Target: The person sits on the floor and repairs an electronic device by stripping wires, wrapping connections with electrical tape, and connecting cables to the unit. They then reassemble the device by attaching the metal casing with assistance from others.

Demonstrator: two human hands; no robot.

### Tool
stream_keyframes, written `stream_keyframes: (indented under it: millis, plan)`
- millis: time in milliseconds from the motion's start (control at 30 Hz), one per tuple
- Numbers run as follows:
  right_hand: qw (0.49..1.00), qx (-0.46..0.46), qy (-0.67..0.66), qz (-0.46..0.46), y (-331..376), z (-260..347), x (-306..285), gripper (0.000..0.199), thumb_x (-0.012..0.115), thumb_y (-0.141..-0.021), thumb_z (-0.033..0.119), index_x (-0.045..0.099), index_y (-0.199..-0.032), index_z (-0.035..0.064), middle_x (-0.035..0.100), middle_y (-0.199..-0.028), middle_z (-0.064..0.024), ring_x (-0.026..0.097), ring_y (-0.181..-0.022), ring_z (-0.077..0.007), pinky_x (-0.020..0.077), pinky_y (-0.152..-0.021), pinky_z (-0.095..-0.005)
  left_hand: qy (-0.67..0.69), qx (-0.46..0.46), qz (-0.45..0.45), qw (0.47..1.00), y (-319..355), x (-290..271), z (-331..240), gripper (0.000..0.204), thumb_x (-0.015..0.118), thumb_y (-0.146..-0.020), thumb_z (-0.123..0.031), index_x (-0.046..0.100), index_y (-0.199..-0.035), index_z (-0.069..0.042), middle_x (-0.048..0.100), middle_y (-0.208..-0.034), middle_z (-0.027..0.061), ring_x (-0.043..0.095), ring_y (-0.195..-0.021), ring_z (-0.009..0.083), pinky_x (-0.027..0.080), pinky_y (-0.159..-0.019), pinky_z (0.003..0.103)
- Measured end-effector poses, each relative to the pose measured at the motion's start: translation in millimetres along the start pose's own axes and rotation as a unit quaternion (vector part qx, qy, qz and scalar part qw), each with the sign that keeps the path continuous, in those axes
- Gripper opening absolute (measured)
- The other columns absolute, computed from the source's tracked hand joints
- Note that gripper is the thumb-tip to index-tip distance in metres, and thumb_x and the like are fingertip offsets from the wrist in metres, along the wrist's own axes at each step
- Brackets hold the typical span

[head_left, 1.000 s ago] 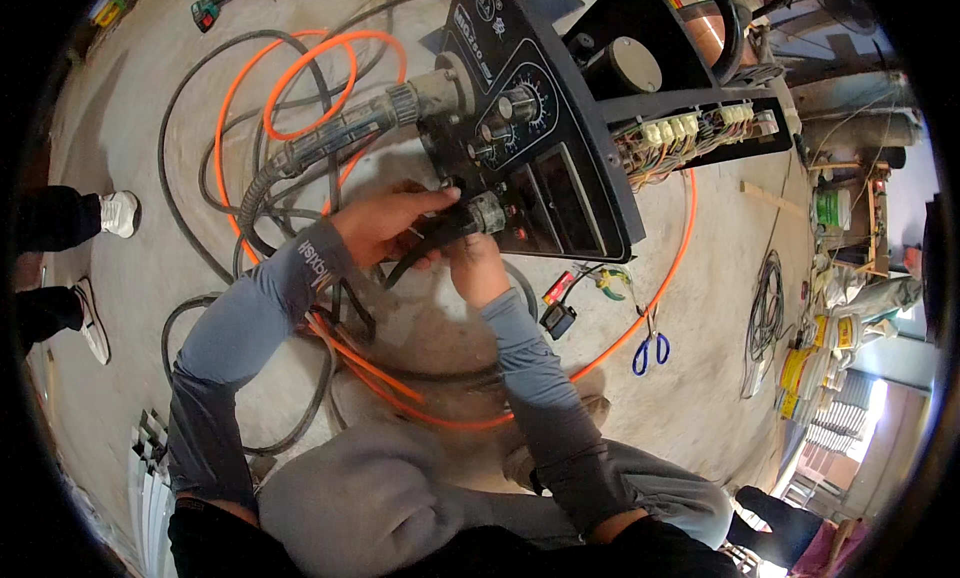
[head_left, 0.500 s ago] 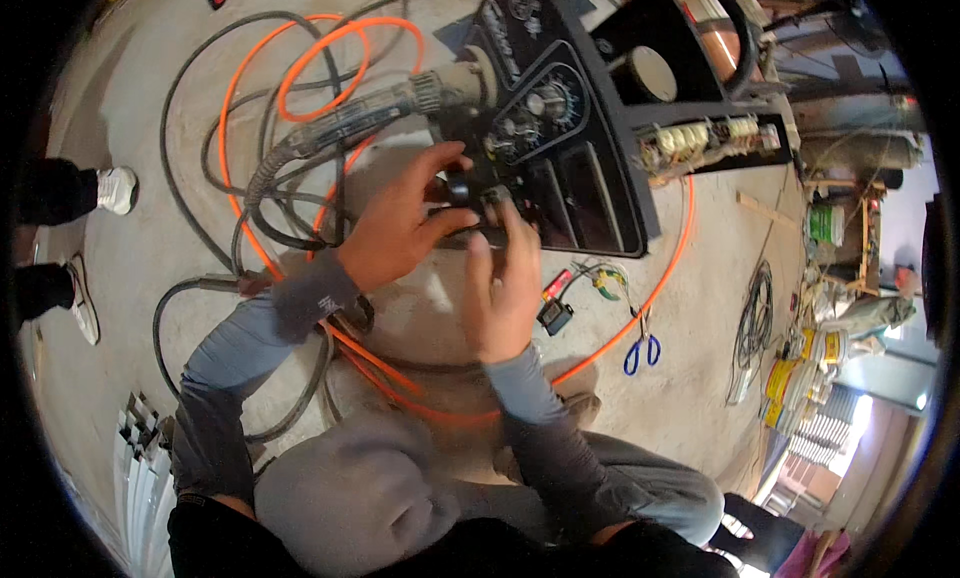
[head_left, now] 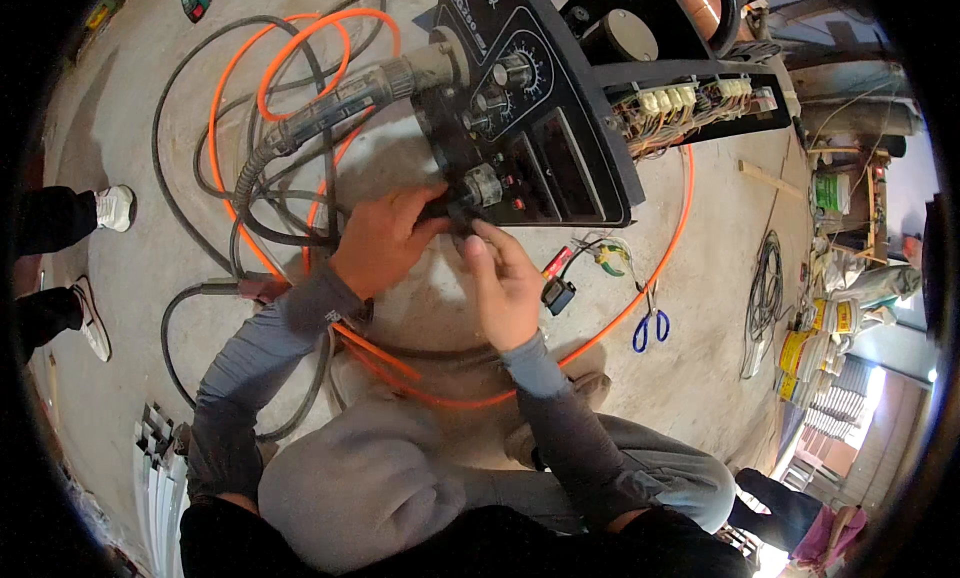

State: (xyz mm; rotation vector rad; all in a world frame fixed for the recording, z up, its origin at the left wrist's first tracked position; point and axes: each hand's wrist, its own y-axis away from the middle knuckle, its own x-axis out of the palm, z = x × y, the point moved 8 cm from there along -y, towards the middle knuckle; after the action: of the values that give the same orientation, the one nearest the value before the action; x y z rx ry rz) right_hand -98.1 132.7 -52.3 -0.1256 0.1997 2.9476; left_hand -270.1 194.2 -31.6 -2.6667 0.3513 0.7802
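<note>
**A:** I'm looking down from the head view. My left hand (head_left: 385, 240) has its grip clamped around the black cable plug (head_left: 440, 210), fingers wrapped over it, at the lower edge of the black control panel (head_left: 540, 128) lying on the concrete floor (head_left: 700, 378).

**B:** And your right?

**A:** My right hand (head_left: 505, 288) sits just beside it, fingers together and curled, thumb tip touching the plug from below. Whether it actually pinches anything, I cannot tell.

**B:** Which way does the plug lie?

**A:** Its long axis runs from my left hand up and to the right, straight toward the metal socket (head_left: 483, 186) on the panel face. The left hand is the nearer one; the socket is just past its fingertips.

**B:** Clutter?

**A:** Orange cable (head_left: 300, 38) and grey hose (head_left: 330, 103) loop left; blue-handled scissors (head_left: 650, 328) lie well apart to the right.
</note>
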Motion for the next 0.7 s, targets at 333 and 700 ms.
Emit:
stream_keyframes:
  millis: [333,700]
  plan:
    - [0.997,0.029,-0.051,0.040,-47,-62,42,0.014,0.061,-0.101,0.006,0.069,-0.103,-0.0048,0.070,-0.089,-0.0069,0.059,-0.079,-0.0163,0.0509,-0.072,-0.0335,0.336,-0.354,0.036,0.872,2,-1,50,0.052,0.071,-0.099,-0.028,0.057,-0.143,-0.004,0.069,-0.122,0.0053,0.067,-0.110,0.0177,0.054,-0.088,0.035]
    - [0.982,-0.092,0.150,-0.064,-11,21,17,0.040,0.072,-0.092,0.015,0.061,-0.127,-0.0013,0.066,-0.119,-0.0221,0.069,-0.099,-0.0384,0.0562,-0.084,-0.0437,0.322,-0.156,0.005,0.934,-19,16,15,0.050,0.063,-0.103,-0.010,0.044,-0.149,-0.002,0.063,-0.131,0.0128,0.066,-0.117,0.0236,0.056,-0.099,0.038]
